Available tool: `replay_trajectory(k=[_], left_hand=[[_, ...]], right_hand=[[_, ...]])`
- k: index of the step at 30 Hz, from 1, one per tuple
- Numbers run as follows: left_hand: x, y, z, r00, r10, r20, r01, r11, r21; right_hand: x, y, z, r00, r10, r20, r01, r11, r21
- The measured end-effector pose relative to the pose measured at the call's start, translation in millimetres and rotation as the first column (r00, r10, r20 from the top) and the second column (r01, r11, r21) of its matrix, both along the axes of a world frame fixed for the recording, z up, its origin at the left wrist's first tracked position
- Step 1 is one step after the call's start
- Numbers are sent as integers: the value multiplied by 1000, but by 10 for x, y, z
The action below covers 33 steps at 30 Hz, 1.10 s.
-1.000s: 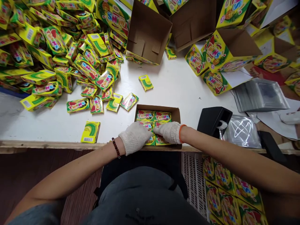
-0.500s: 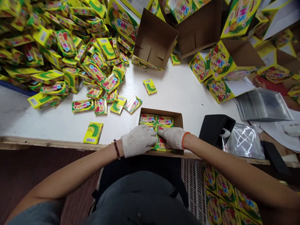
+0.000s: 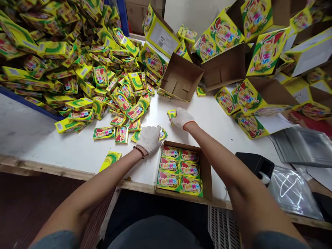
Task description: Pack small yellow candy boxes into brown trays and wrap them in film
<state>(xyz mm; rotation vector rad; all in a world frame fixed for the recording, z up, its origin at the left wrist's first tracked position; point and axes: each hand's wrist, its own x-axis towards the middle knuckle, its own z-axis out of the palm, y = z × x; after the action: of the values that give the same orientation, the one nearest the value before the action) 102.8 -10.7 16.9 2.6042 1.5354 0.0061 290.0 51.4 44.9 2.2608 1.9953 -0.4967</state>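
Note:
My left hand (image 3: 149, 139), in a white knit glove, is closed over a small yellow-green pack (image 3: 162, 134) lying on the table; only the pack's right end shows. Farther right, my right hand (image 3: 181, 118), gloved too, grips another small pack (image 3: 171, 113) between thumb and fingers. Nearer my body stands an open brown carton (image 3: 206, 176) at the table edge. Inside it, several TWINS packs (image 3: 168, 165) lie face up in two columns, with a gap along the carton's right side.
A big heap of packs (image 3: 85, 72) fills the left. Open display boxes (image 3: 181, 77) stand at the back and right. A black holder (image 3: 255, 166) and clear plastic sheets (image 3: 293, 190) lie at right. Loose packs (image 3: 104, 132) lie left of my left hand.
Both hands have left the carton and reached forward, the left to the loose packs, the right to a lone pack it now holds. The camera view has shifted.

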Motion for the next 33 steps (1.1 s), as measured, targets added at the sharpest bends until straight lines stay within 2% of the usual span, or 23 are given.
replay_trajectory(k=[3, 5, 6, 7, 9, 11, 13, 15, 17, 20, 22, 24, 26, 28, 30, 33], left_hand=[[-171, -59, 76, 985, 24, 169, -29, 999, 27], [-314, -155, 232, 942, 5, 334, -39, 995, 93], [-365, -223, 333, 910, -41, 412, -14, 992, 129], [-391, -303, 440, 876, -108, 470, 42, 988, 150], [-364, -491, 637, 813, -278, 511, 251, 960, 123], [-241, -688, 761, 774, -445, 450, 483, 875, 34], [-67, -847, 789, 772, -564, 294, 600, 799, -42], [101, -930, 739, 792, -601, 104, 609, 789, -81], [222, -934, 655, 810, -585, -40, 577, 807, -125], [297, -869, 538, 811, -571, -131, 544, 817, -191], [305, -836, 492, 815, -563, -138, 535, 822, -197], [313, -828, 478, 823, -553, -129, 527, 829, -190], [334, -834, 493, 825, -551, -124, 522, 828, -203], [359, -840, 525, 818, -560, -131, 521, 818, -243], [376, -839, 557, 805, -577, -138, 525, 801, -287], [374, -835, 570, 789, -595, -152, 538, 789, -295]], right_hand=[[9, 120, -144, 994, -46, -99, 46, 999, -1], [60, 100, -168, 981, -24, -193, 26, 1000, 10], [103, 66, -158, 963, -21, -270, 27, 999, 19], [158, 14, -132, 930, -34, -367, 45, 999, 22], [298, -147, -24, 813, -87, -576, 113, 994, 10], [460, -398, 155, 700, -119, -704, 175, 985, 8], [613, -735, 368, 663, -67, -746, 176, 982, 68], [720, -1119, 540, 666, 33, -745, 78, 990, 113], [753, -1492, 603, 652, 127, -748, -92, 992, 88], [668, -1913, 481, 732, 238, -638, -230, 968, 97], [571, -2072, 350, 816, 316, -483, -311, 946, 94], [486, -2146, 266, 864, 418, -279, -419, 906, 59], [425, -2161, 248, 864, 502, -46, -502, 865, 15], [380, -2144, 265, 831, 542, 121, -542, 840, -41], [337, -2121, 274, 804, 569, 174, -554, 823, -130], [282, -2094, 248, 801, 577, 160, -536, 810, -237]])
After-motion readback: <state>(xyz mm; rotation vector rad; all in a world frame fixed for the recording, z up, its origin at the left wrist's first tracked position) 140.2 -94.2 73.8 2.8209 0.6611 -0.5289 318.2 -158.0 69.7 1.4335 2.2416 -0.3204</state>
